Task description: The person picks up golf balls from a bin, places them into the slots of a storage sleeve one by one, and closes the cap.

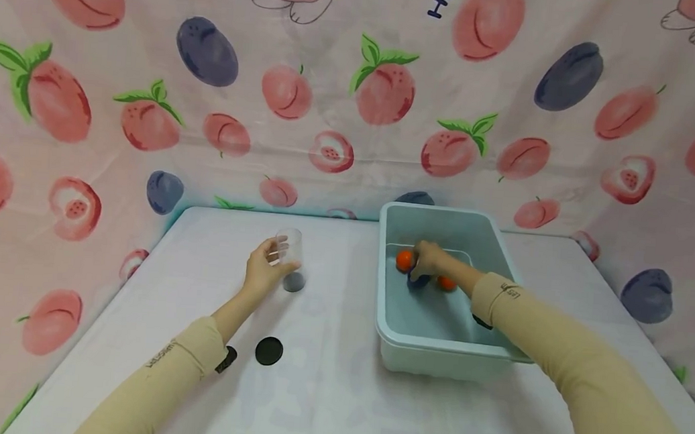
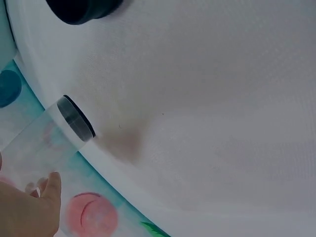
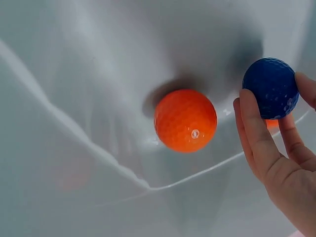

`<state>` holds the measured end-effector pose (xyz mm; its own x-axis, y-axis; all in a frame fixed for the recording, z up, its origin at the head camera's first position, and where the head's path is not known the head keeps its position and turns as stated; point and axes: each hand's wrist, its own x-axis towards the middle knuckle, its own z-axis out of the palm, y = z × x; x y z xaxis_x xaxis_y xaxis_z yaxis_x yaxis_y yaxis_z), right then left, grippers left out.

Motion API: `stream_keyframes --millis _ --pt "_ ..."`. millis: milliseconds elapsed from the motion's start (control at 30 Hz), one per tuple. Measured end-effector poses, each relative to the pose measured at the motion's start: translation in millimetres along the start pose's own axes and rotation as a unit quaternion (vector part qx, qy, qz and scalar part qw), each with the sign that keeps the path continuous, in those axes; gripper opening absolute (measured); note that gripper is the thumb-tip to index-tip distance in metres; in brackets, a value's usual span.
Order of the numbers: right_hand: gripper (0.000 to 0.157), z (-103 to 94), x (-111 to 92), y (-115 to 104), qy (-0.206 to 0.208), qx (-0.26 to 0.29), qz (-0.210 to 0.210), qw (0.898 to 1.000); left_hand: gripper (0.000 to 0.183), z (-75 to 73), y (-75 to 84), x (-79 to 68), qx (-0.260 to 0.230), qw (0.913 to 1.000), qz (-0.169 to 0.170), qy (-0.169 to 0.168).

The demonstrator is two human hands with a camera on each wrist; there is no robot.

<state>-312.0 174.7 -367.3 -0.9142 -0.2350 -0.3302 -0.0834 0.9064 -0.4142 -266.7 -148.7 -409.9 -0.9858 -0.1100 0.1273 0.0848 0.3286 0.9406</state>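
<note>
Sleeves (image 1: 579,371) bear blurred lettering (image 1: 510,291); right fingers (image 3: 257,128) pinch blue ball (image 3: 270,86); backdrop (image 1: 329,47) reads “Hap” (image 1: 438,7)

Clear cylinder (image 1: 290,245) with a dark base (see-through along its wall), roughly upright in the left hand (image 1: 263,266), dimpled dark-blue ball (image 3: 270,88), pinched by the right hand (image 3: 286,180) inside a pale blue-green bin (image 1: 382,273)

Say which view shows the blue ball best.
The right wrist view: the blue ball is large and mostly uncovered in the right hand. The head view shows it small, partly hidden; the left wrist view misses it.
</note>
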Motion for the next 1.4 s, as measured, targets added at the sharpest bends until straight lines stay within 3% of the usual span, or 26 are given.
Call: stream_keyframes --millis 233,533,833,1000,1300,1400 --pt "0.022 -15.0 -7 -2 0.005 0.010 -0.017 1.000 0.062 8.0 1.3 2.6 0.006 0.9993 0.036 -0.009" --pt "0.025 -23.6 -16 -6 0.010 0.027 -0.012 1.000 0.063 12.3 8.0 -0.1 0.063 0.9953 0.055 -0.049" --pt "0.027 -31.6 -23 -6 0.029 0.047 -0.047 0.997 0.064 18.0 22.5 0.0 0.059 0.9936 0.076 -0.059" --pt "0.032 -37.4 -24 -8 0.027 0.094 -0.055 0.994 0.064 18.1 29.5 -1.5 0.045 0.9932 0.083 -0.069" --pt "0.035 -50.2 -30 -8 0.019 0.187 -0.012 0.982 0.064 23.9 42.7 -0.9 0.028 0.9924 0.089 -0.079" --pt "0.039 -54.7 -33 -10 0.016 0.226 -0.006 0.974 0.064 25.4 47.8 -0.6 0.015 0.9933 0.081 -0.081"
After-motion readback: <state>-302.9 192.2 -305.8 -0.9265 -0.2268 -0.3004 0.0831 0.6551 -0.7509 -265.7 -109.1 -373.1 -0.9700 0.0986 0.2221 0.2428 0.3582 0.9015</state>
